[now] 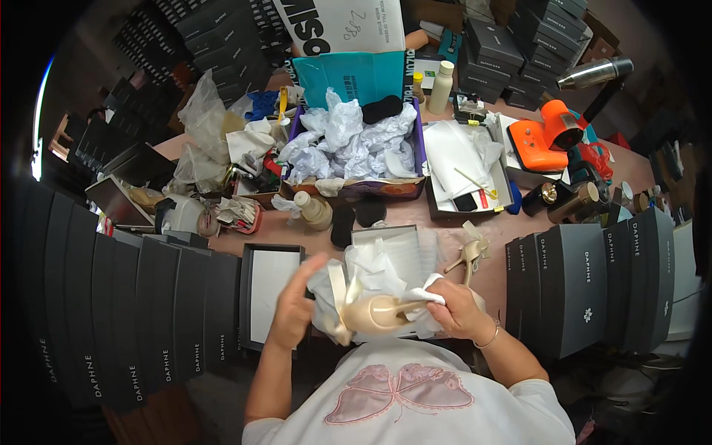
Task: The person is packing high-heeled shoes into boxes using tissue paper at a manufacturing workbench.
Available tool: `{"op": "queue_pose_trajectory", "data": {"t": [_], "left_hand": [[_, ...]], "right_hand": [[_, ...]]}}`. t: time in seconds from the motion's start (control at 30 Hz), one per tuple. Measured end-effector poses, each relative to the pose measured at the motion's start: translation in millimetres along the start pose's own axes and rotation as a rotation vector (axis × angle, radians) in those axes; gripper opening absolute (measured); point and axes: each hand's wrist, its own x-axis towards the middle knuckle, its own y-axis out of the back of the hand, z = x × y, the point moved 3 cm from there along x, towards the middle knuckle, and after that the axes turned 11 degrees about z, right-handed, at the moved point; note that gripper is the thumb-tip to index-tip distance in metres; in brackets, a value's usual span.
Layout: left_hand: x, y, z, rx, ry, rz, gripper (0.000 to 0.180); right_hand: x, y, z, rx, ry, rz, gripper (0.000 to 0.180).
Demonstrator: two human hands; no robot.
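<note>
A beige high-heeled shoe (371, 314) with a pale ribbon strap (337, 285) lies sideways in front of my chest, its toe toward the left. My right hand (458, 310) is closed round its heel end together with a crumpled white cloth (428, 291). My left hand (295, 308), smeared by motion, is apart from the shoe's strap with its index finger stretched out; nothing shows in it. Beneath and beyond the shoe is an open box (389, 236) with white tissue paper (371, 267). A second beige heeled shoe (469, 256) with a bow stands to its right.
A dark open box (248, 297) sits left. Farther back are a carton of crumpled paper (348, 133), a box of white sheets (460, 163), bottles (315, 211), dark pads (343, 226) and an orange device (545, 141). Grey shoe boxes (571, 282) are stacked on both sides.
</note>
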Motion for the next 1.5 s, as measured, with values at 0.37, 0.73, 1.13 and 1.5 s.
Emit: {"op": "queue_pose_trajectory", "data": {"t": [0.37,0.73,1.13,1.5], "left_hand": [[-56,-93,-35,0.004,0.651,-0.95,0.048],[-58,-92,5,0.472,0.105,-0.788,0.049],[-54,-99,-4,0.353,0.136,-0.863,0.041],[-49,-109,-11,0.078,0.265,-0.865,0.026]], "right_hand": [[-48,5,-16,0.25,-0.405,-0.075,0.023],[-81,12,-12,0.439,-0.689,0.068,0.033],[-51,5,-25,0.172,-0.159,-0.205,0.034],[-48,-2,-20,-0.052,0.18,-0.373,0.023]]}}
